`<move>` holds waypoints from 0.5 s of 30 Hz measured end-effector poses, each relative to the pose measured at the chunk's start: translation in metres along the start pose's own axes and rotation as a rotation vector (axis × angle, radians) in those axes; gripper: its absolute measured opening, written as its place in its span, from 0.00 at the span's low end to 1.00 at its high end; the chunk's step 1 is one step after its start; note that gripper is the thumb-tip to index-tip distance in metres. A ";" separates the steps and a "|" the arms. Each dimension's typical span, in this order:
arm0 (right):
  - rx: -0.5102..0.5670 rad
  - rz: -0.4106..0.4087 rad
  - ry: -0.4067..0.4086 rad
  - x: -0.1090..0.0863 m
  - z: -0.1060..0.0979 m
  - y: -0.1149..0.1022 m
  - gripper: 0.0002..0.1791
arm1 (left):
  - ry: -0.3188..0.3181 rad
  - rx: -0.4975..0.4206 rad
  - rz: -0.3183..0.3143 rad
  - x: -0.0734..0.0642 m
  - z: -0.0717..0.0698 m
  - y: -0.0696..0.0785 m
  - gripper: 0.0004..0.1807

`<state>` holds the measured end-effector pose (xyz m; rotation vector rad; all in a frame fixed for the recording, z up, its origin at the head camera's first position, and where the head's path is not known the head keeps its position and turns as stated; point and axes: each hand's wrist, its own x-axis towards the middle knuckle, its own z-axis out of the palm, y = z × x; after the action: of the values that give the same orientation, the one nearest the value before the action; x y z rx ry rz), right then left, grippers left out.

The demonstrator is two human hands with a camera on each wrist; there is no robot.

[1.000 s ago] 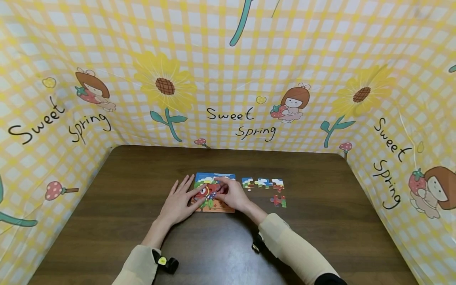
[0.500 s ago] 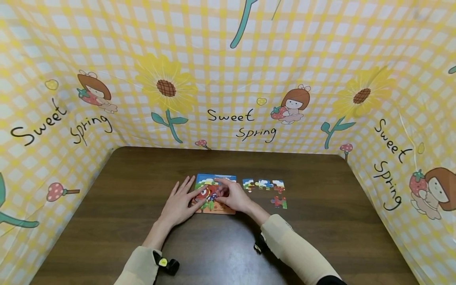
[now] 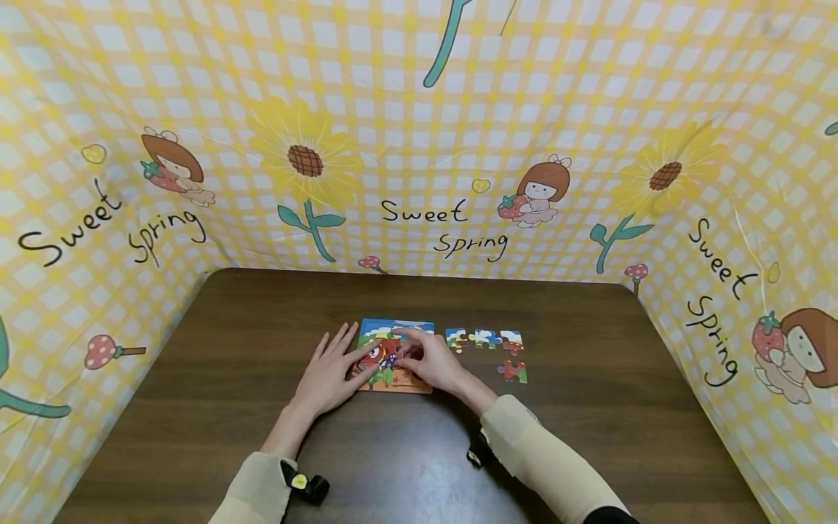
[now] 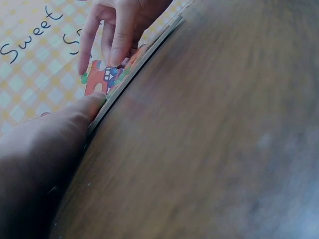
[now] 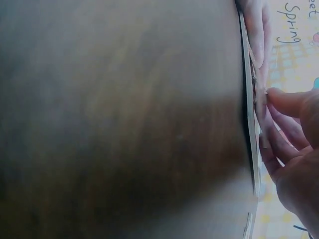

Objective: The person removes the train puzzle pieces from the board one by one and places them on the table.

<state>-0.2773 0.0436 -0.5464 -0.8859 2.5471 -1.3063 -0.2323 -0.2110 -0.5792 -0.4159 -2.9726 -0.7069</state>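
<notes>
A jigsaw puzzle board (image 3: 396,388) with a blue top edge and an orange lower part lies mid-table. My left hand (image 3: 327,377) rests at its left side with fingers spread, the thumb and index finger reaching over the picture. From the right, my right hand (image 3: 437,362) pinches a puzzle piece (image 4: 95,83) between thumb and fingers, low over the board. Red with blue and green, that piece stands tilted above the board in the left wrist view, its lower corner right at my left thumb. My right fingers hide part of the picture.
Right of the board lie several loose puzzle pieces: a row at the back with a sky piece (image 3: 485,337) in it, and a red and green piece (image 3: 513,371) nearer. A yellow checked cloth (image 3: 419,153) walls the brown table (image 3: 563,437) on three sides.
My right thumb and fingers shift slightly over the board, still pinching the puzzle piece. My left hand stays in place, and the loose pieces lie as before.
</notes>
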 end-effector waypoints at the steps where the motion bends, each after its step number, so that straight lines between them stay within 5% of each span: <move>1: -0.003 -0.002 0.010 0.000 0.001 0.000 0.29 | -0.001 0.002 0.000 0.000 0.000 0.000 0.33; 15: 0.129 0.050 0.144 0.000 -0.001 0.007 0.25 | -0.003 -0.005 -0.006 0.000 0.001 0.000 0.33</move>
<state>-0.2805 0.0471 -0.5510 -0.7232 2.5355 -1.5517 -0.2326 -0.2106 -0.5799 -0.4089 -2.9772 -0.7154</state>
